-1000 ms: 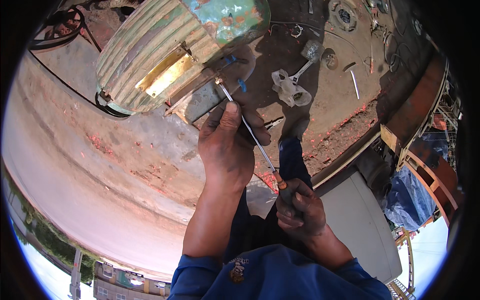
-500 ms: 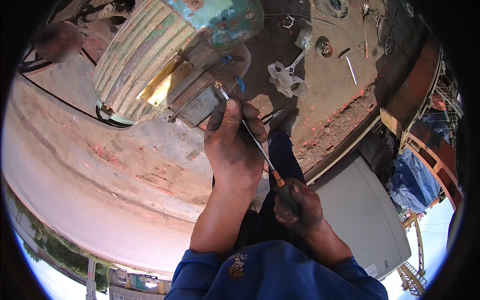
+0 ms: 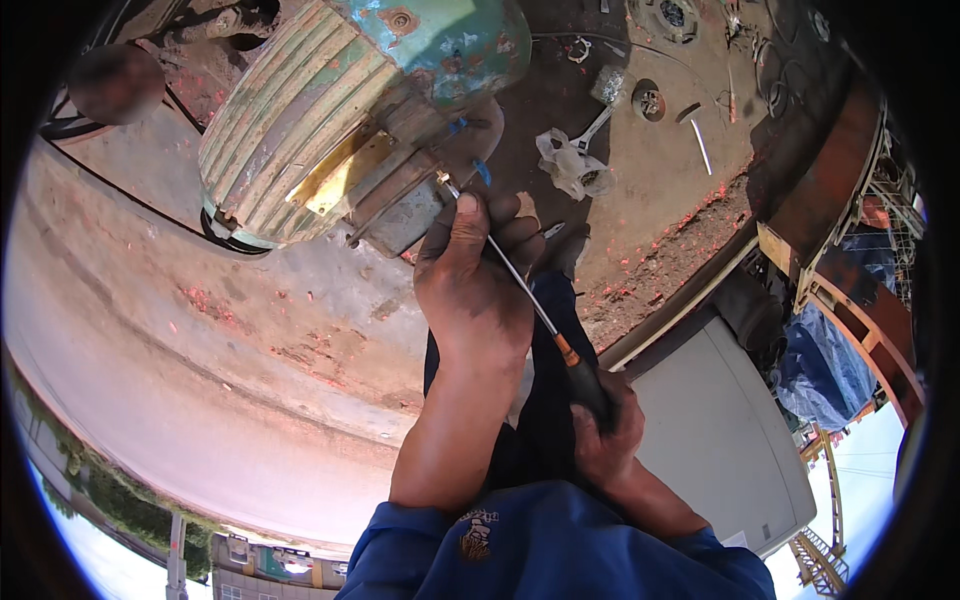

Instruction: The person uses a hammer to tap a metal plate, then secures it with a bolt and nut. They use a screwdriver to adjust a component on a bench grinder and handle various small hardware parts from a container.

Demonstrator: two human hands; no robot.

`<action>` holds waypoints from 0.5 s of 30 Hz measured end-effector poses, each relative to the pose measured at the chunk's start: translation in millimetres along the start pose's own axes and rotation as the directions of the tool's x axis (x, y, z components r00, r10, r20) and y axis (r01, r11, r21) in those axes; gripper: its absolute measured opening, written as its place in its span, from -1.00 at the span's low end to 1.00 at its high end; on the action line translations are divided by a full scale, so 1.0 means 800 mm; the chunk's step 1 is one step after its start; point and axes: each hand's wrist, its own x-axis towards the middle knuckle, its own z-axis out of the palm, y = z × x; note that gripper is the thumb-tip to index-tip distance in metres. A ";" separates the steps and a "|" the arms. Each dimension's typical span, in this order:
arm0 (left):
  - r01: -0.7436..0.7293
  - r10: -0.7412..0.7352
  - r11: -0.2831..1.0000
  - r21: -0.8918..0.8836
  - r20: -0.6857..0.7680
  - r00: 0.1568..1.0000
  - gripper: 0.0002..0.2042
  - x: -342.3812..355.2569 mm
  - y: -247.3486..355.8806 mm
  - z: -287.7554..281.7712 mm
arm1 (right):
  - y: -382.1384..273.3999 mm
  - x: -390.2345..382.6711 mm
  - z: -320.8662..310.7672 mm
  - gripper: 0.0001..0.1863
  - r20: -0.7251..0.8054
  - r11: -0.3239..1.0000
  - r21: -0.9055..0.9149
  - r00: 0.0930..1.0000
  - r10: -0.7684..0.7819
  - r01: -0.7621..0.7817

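My left hand (image 3: 472, 285) is closed, thumb and fingers pinching the thin metal shaft of a screwdriver (image 3: 524, 287) near its tip. A small brass-coloured piece (image 3: 443, 177), perhaps a screw or nut, sits at that tip; its exact kind is too small to tell. Lower right, my right hand (image 3: 612, 440) grips the end of the dark handle, whose orange collar stays exposed. Just beyond the tip is a grey metal box (image 3: 405, 222) on the side of a large ribbed green motor (image 3: 290, 130). I cannot tell whether the tip touches the box.
A yellow metal plate (image 3: 342, 175) lies along the motor's side. On the dirt floor are a wrench (image 3: 597, 122), crumpled clear plastic (image 3: 572, 165), a round metal part (image 3: 648, 100) and a pale rod (image 3: 701, 147). A large pale panel (image 3: 715, 430) stands at right.
My right hand has slid down toward the handle's end, so more of the handle shows. The left hand and screwdriver tip have shifted slightly right. The view of the motor has shifted a little.
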 end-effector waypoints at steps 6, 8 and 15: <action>-0.103 0.101 0.983 0.154 0.020 0.995 -0.73 0.005 0.000 0.003 | 0.000 -0.001 -0.004 -0.54 0.068 0.972 0.197 0.991 0.113 -0.125; -0.093 0.093 0.985 0.148 0.012 0.996 -0.72 0.005 -0.003 0.001 | -0.003 0.008 -0.004 -0.54 0.119 0.922 0.328 0.977 0.178 -0.208; -0.031 0.025 0.999 0.035 0.155 0.988 -0.69 -0.010 -0.014 -0.031 | -0.007 0.042 -0.007 -0.64 0.056 0.929 0.356 0.995 0.087 -0.101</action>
